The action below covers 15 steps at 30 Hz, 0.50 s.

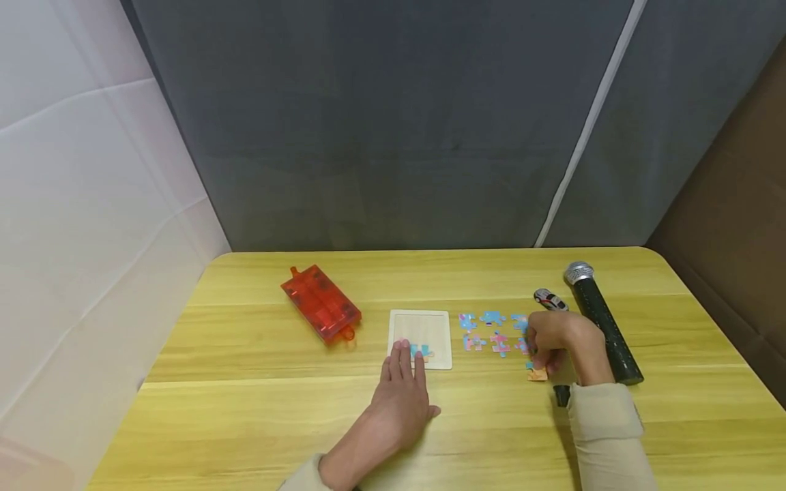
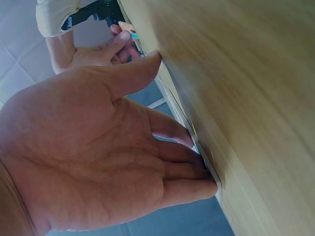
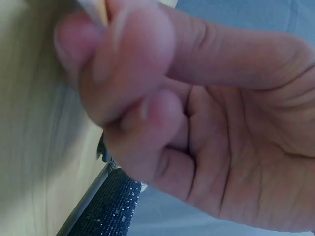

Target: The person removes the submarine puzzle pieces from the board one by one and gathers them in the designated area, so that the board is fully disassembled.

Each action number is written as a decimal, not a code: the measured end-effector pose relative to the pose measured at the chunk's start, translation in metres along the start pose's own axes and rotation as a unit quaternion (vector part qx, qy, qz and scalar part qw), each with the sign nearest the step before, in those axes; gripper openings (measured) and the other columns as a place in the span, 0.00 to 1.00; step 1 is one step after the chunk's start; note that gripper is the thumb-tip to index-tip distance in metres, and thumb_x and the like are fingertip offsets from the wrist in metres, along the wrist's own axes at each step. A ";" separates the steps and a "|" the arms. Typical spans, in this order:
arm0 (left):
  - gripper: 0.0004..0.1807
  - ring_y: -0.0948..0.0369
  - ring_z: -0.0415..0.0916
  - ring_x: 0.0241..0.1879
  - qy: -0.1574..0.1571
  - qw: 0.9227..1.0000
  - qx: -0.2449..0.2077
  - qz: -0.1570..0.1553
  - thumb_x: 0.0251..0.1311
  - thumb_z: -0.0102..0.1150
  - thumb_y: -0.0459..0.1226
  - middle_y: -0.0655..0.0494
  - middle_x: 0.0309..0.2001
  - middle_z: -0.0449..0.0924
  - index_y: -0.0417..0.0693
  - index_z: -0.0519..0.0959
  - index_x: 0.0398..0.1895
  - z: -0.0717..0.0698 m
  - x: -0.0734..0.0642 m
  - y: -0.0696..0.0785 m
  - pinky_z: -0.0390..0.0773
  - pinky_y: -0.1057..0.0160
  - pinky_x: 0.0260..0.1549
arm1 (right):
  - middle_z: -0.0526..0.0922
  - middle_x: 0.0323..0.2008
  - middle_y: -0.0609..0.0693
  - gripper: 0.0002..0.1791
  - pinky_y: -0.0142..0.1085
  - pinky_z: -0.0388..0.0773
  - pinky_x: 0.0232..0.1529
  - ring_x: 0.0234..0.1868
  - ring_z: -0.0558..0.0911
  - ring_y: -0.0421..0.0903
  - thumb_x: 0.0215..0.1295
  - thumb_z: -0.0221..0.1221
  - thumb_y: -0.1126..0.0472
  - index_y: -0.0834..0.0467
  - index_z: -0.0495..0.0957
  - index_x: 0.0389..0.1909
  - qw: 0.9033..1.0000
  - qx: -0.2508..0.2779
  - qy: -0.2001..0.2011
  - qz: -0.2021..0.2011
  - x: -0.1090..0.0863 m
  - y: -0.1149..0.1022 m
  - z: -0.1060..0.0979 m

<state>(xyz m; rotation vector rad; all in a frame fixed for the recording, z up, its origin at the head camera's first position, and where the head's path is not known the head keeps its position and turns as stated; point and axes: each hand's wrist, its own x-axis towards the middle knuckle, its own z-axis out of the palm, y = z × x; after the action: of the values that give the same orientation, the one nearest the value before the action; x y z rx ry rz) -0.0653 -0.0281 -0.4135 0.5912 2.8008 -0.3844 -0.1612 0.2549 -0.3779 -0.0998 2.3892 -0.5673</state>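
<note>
My left hand point(image 1: 400, 404) rests its straight fingertips on the near part of a pale square puzzle tray point(image 1: 419, 318). Beside those fingers, a blue-and-orange puzzle piece point(image 1: 425, 350) lies inside the tray, partly covered. On the right, my right hand point(image 1: 568, 339) pinches an orange-and-blue jigsaw piece point(image 1: 537, 374) between thumb and fingers, just above or at the table. The left wrist view also shows this pinched jigsaw piece point(image 2: 126, 27). Between tray and right hand lie several loose blue and pink puzzle pieces point(image 1: 500, 343), the rightmost partly hidden by that hand.
A translucent red case point(image 1: 322, 303) lies at the left of the wooden table point(image 1: 245, 409). Right of my right hand is a black microphone point(image 1: 604, 324) with a silver head. A small toy car point(image 1: 550, 299) sits behind the hand. A black object point(image 1: 561, 395) shows near the right sleeve.
</note>
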 end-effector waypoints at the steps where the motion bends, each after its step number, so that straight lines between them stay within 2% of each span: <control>1: 0.48 0.42 0.57 0.86 0.001 1.000 0.001 0.000 0.78 0.52 0.66 0.35 0.85 0.59 0.41 0.64 0.85 0.000 0.000 0.000 0.66 0.52 0.82 | 0.86 0.23 0.55 0.10 0.35 0.85 0.31 0.20 0.86 0.43 0.65 0.67 0.77 0.61 0.79 0.32 1.000 -0.004 0.000 0.002 0.001 0.000 0.000; 6: 0.48 0.43 0.58 0.86 0.009 1.000 0.006 0.000 0.77 0.52 0.66 0.35 0.84 0.60 0.41 0.65 0.85 0.001 0.000 0.000 0.67 0.53 0.82 | 0.87 0.21 0.55 0.09 0.32 0.84 0.25 0.18 0.85 0.42 0.61 0.69 0.77 0.64 0.81 0.36 1.000 -0.018 0.001 0.018 0.006 0.002 -0.001; 10: 0.48 0.42 0.58 0.85 0.013 1.000 0.006 0.001 0.78 0.53 0.66 0.35 0.84 0.61 0.41 0.65 0.85 0.000 -0.001 0.000 0.67 0.52 0.81 | 0.87 0.19 0.53 0.06 0.29 0.79 0.22 0.17 0.83 0.41 0.65 0.66 0.76 0.63 0.82 0.32 0.999 -0.022 0.003 0.032 0.007 0.004 0.000; 12: 0.48 0.42 0.58 0.85 0.011 1.000 0.007 0.001 0.78 0.52 0.66 0.35 0.84 0.60 0.41 0.65 0.85 0.000 -0.001 0.000 0.67 0.52 0.82 | 0.87 0.19 0.52 0.07 0.29 0.79 0.22 0.17 0.83 0.40 0.68 0.64 0.75 0.63 0.83 0.30 0.999 -0.027 0.002 0.030 0.007 0.004 0.000; 15: 0.48 0.42 0.58 0.86 0.006 1.000 0.007 0.000 0.78 0.52 0.66 0.35 0.85 0.60 0.42 0.65 0.85 -0.001 -0.001 0.000 0.67 0.53 0.82 | 0.85 0.18 0.51 0.09 0.28 0.77 0.22 0.17 0.80 0.39 0.67 0.66 0.76 0.62 0.82 0.29 0.999 -0.034 0.000 0.022 0.004 0.000 0.000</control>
<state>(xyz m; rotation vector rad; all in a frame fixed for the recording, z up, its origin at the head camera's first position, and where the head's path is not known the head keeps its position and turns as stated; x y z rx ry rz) -0.0645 -0.0281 -0.4128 0.5990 2.8122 -0.4005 -0.1646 0.2540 -0.3803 -0.0759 2.4050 -0.4660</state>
